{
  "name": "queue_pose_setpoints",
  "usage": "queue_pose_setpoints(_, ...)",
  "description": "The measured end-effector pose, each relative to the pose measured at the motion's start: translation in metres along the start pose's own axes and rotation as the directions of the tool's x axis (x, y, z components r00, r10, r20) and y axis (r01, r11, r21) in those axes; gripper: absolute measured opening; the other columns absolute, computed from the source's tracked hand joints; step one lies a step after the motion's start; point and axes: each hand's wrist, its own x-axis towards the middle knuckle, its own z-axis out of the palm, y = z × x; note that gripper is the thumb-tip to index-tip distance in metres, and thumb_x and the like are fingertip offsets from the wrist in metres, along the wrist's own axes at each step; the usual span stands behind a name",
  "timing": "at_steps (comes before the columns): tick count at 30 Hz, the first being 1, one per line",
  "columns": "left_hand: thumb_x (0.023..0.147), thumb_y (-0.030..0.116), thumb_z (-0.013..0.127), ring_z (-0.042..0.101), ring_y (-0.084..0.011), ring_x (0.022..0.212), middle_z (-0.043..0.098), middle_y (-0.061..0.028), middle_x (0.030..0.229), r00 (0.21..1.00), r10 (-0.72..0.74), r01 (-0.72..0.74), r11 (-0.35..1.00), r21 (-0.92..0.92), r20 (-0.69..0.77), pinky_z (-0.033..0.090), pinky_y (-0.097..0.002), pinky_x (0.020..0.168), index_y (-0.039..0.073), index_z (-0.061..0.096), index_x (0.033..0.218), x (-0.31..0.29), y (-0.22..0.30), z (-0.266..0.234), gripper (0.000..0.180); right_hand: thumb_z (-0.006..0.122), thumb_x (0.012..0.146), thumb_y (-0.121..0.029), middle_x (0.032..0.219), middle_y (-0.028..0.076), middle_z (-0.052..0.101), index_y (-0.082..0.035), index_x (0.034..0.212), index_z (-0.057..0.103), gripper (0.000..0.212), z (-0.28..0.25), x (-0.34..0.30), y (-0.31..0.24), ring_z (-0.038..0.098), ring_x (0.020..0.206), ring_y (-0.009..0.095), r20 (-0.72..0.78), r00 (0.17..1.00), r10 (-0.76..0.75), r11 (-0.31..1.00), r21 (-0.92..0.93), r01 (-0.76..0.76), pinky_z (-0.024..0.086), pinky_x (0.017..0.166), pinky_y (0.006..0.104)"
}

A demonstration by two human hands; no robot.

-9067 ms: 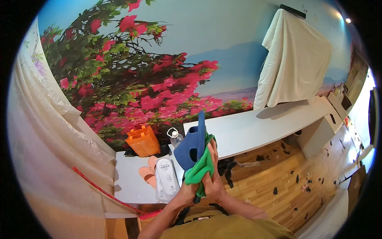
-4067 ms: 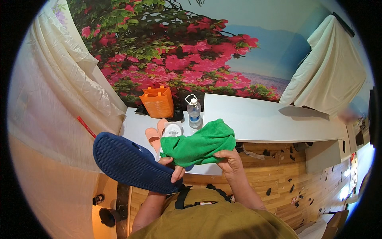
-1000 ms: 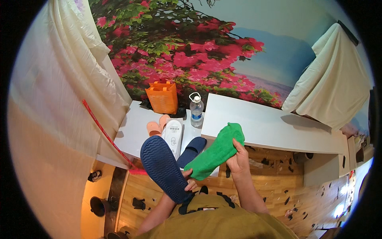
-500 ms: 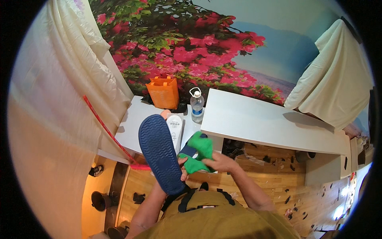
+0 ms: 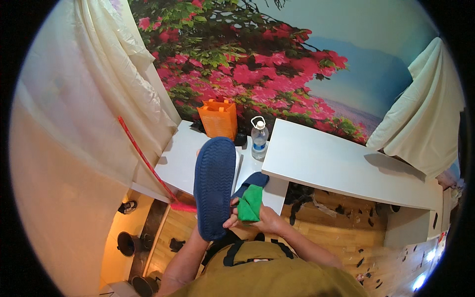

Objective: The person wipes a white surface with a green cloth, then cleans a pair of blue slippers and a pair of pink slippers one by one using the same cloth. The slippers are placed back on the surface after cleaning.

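A dark blue slipper (image 5: 215, 185) stands up in my left hand (image 5: 231, 216), its ribbed sole facing me. Fingertips of that hand show along its right edge near the lower end. My right hand (image 5: 268, 219) grips a bunched green cloth (image 5: 251, 203) close beside the slipper, near my left fingers. Behind the cloth, a second dark blue slipper (image 5: 258, 179) lies on the low white table (image 5: 179, 157), partly covered. The raised slipper hides most of a white object on that table.
On the table stand an orange bag (image 5: 217, 120) and a clear water bottle (image 5: 259, 140). A higher white tabletop (image 5: 341, 163) extends right. A red-handled broom (image 5: 148, 161) leans at left near dark buckets (image 5: 128, 244). Dark scraps litter the wooden floor (image 5: 326, 236).
The slipper in my left hand has become more upright. My right hand has come closer to my left with the cloth, now more folded. The whole view has shifted slightly.
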Motion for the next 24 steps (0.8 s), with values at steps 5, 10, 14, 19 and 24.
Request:
queue_pose_setpoints(5, 0.118, 0.058, 0.043, 0.060, -0.0174, 0.062, 0.058, -0.0259, 0.156, 1.000, -0.011, 0.012, 0.997, -0.080, 0.011, 0.046, -0.0344, 0.074, 0.013, 0.051, 0.169, 0.001, 0.010, 0.014, 0.069, 0.068, 0.116, -0.031, 0.155, 0.014, 0.065, -0.009, 0.164, 0.055, 0.054, 0.023, -0.006, 0.041, 0.067, 0.138, 0.031, 0.035, 0.982, 0.184, 0.809, 0.563, -0.171, 0.056, 0.113, 0.0437)
queue_pose_setpoints(10, 0.119, 0.055, 0.043, 0.062, -0.0173, 0.060, 0.044, -0.0444, 0.167, 0.999, -0.041, 0.041, 0.997, 0.067, 0.001, 0.054, -0.0337, 0.069, -0.001, 0.044, 0.166, -0.002, 0.042, 0.009, 0.073, 0.064, 0.118, -0.034, 0.150, 0.018, 0.067, -0.002, 0.161, 0.052, 0.055, 0.014, -0.003, 0.053, 0.070, 0.135, 0.031, 0.017, 0.880, 0.475, 0.266, 0.950, -0.161, 0.062, 0.112, 0.0490)
queue_pose_setpoints(14, 0.120, 0.042, 0.049, 0.066, -0.0202, 0.059, 0.059, -0.0447, 0.147, 0.986, 0.142, -0.114, 0.955, 0.273, -0.082, 0.058, -0.0315, 0.062, -0.007, 0.047, 0.157, -0.012, 0.073, -0.017, 0.062, 0.062, 0.118, -0.043, 0.152, 0.018, 0.065, -0.001, 0.161, 0.050, 0.062, -0.018, 0.021, 0.039, 0.069, 0.136, 0.034, -0.275, 0.814, 0.512, 0.131, 0.961, 0.243, 0.062, 0.112, 0.0516)
queue_pose_setpoints(19, 0.119, 0.040, 0.053, 0.066, -0.0201, 0.057, 0.074, -0.0326, 0.114, 0.950, 0.227, -0.121, 0.899, 0.420, -0.212, 0.053, -0.0311, 0.052, -0.001, 0.054, 0.148, 0.007, 0.094, -0.014, 0.051, 0.061, 0.118, -0.042, 0.153, 0.014, 0.061, -0.004, 0.165, 0.046, 0.063, -0.012, 0.063, -0.069, 0.065, 0.134, 0.029, -0.592, 0.733, 0.334, 0.569, 0.747, 0.344, 0.058, 0.111, 0.0476)
queue_pose_setpoints(24, 0.118, 0.038, 0.058, 0.076, -0.0262, 0.109, 0.078, -0.0202, 0.122, 0.660, 0.725, -0.439, 0.584, 0.683, -0.197, 0.060, -0.0388, 0.096, -0.004, 0.062, 0.144, 0.068, 0.087, -0.015, 0.049, 0.078, 0.104, -0.015, 0.184, 0.023, 0.021, -0.010, 0.182, 0.018, 0.098, 0.043, 0.114, -0.151, 0.030, 0.167, 0.039, -0.620, 0.647, -0.444, 0.895, -0.269, 0.356, 0.034, 0.131, 0.0500)
